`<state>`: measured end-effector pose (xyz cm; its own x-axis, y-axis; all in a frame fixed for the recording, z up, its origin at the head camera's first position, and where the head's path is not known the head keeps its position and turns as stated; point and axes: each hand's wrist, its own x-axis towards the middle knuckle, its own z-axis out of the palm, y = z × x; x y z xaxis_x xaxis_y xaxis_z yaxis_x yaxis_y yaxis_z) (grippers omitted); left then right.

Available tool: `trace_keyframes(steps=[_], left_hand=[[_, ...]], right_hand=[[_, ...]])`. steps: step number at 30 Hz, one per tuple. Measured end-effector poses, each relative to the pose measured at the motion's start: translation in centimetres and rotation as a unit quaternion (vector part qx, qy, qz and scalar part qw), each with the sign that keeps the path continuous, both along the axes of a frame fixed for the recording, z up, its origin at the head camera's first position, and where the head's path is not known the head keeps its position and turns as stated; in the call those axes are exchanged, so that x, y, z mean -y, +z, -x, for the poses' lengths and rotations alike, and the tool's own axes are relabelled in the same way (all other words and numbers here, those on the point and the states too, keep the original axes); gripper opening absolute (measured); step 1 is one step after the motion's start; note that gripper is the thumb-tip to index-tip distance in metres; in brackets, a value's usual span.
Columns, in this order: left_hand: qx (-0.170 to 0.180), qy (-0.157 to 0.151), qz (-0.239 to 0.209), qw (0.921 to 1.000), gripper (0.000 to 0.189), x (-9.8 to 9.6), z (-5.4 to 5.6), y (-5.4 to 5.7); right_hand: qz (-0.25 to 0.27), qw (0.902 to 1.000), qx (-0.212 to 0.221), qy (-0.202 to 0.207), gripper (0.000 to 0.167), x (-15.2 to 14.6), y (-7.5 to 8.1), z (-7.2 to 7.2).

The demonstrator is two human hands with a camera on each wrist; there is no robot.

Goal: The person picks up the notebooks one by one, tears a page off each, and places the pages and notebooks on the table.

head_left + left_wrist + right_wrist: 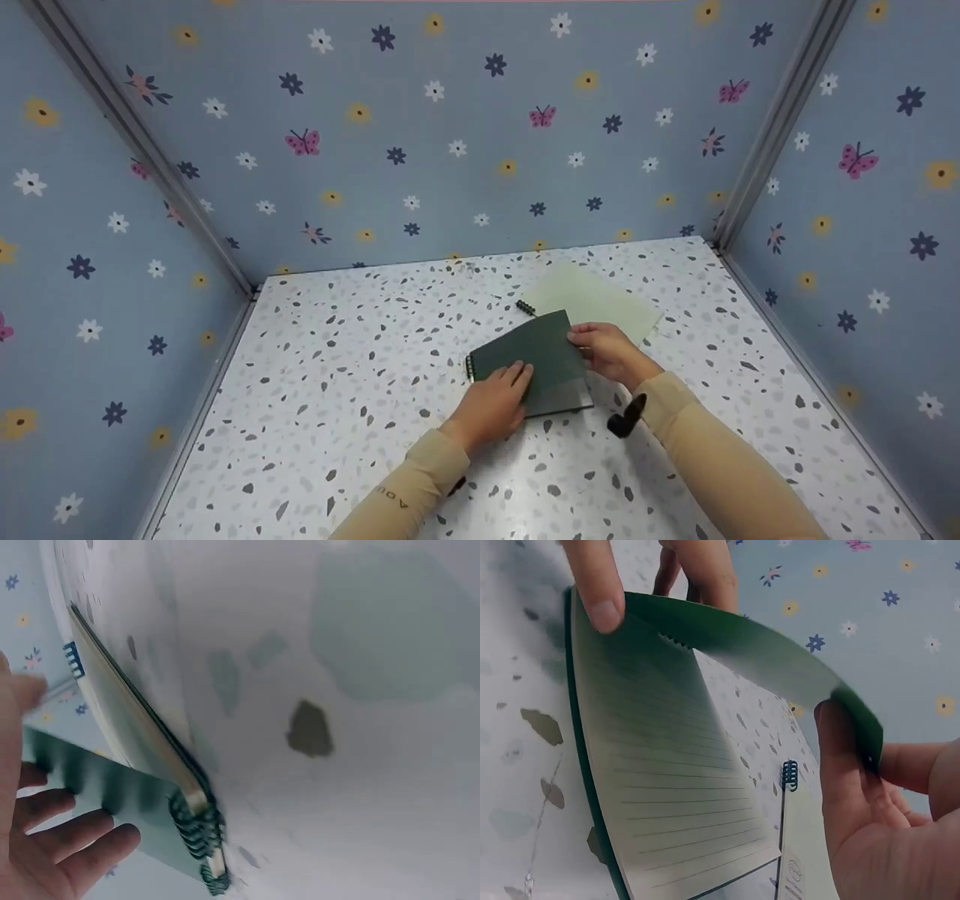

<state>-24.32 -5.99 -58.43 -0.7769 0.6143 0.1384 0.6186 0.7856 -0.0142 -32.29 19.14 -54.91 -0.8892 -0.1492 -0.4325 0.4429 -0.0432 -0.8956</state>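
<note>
A dark green spiral notebook (538,360) lies on the speckled tabletop with its front cover lifted and bowed. Lined pages (682,787) show beneath that cover in the right wrist view. My right hand (609,351) pinches the cover's free edge between thumb and fingers. Extended fingers of my left hand (491,401) rest on the cover near the bound side; the left wrist view shows them spread against the green cover (142,802). The left thumb (604,611) is at the page edge in the right wrist view. Dark coils (196,829) bind the notebook.
Behind the green notebook lies a pale green spiral notebook (592,296), partly covered by it in the head view. The white speckled tabletop (360,360) is enclosed at the back and sides by blue flowered panels (480,127) with grey corner posts.
</note>
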Motion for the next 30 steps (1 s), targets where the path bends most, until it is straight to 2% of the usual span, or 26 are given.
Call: trace_keyframes(steps=[4, 8, 13, 16, 19, 21, 22, 23, 24, 26, 28, 30], left_hand=[[-0.108, -0.017, 0.019, 0.9938, 0.065, -1.2, -0.5, 0.1], [-0.166, -0.02, 0.016, 0.9857, 0.064, -2.5, -0.6, 0.6], [-0.194, 0.0, 0.008, 0.981, 0.056, -3.6, -0.4, 1.2], [-0.198, 0.011, 0.002, 0.9801, 0.054, -3.8, -0.5, 1.3], [-0.21, 0.022, -0.006, 0.9774, 0.054, -3.6, -0.5, 1.2], [-0.221, 0.028, -0.017, 0.9746, 0.055, -3.5, -0.6, 1.1], [-0.226, 0.031, -0.025, 0.9734, 0.057, -3.3, -0.6, 1.1], [-0.226, 0.035, -0.035, 0.9728, 0.059, -3.2, -0.7, 1.1], [-0.225, 0.039, -0.046, 0.9725, 0.062, -3.0, -0.7, 1.2], [-0.217, 0.048, -0.072, 0.9724, 0.067, -2.6, -0.9, 1.3], [-0.2, 0.057, -0.103, 0.9727, 0.071, -2.3, -1.0, 1.6], [-0.181, 0.064, -0.132, 0.9724, 0.072, -1.9, -1.2, 1.8]], right_hand=[[0.031, 0.9995, 0.005, 0.005, 0.013, -0.2, -0.3, 0.2], [0.035, 0.9993, 0.006, 0.008, 0.01, -0.1, -0.3, 0.2], [0.052, 0.9984, -0.005, 0.022, 0.009, 0.3, -0.1, 0.3], [0.055, 0.9984, -0.005, 0.016, 0.021, 0.2, -0.2, 0.4], [0.018, 0.9997, -0.013, -0.011, 0.037, 0.1, -0.7, 0.4], [-0.043, 0.9979, -0.047, -0.011, 0.042, 0.1, -1.3, 0.3], [-0.09, 0.993, -0.077, -0.001, 0.041, 0.1, -1.7, 0.2], [-0.144, 0.9831, -0.112, 0.018, 0.04, 0.3, -2.1, 0.0], [-0.196, 0.9681, -0.149, 0.042, 0.039, 0.4, -2.5, -0.2], [-0.288, 0.9275, -0.219, 0.093, 0.038, 0.8, -3.4, -0.6], [-0.348, 0.8899, -0.264, 0.131, 0.04, 1.1, -4.2, -1.0], [-0.382, 0.867, -0.279, 0.158, 0.042, 1.4, -4.8, -1.4]])
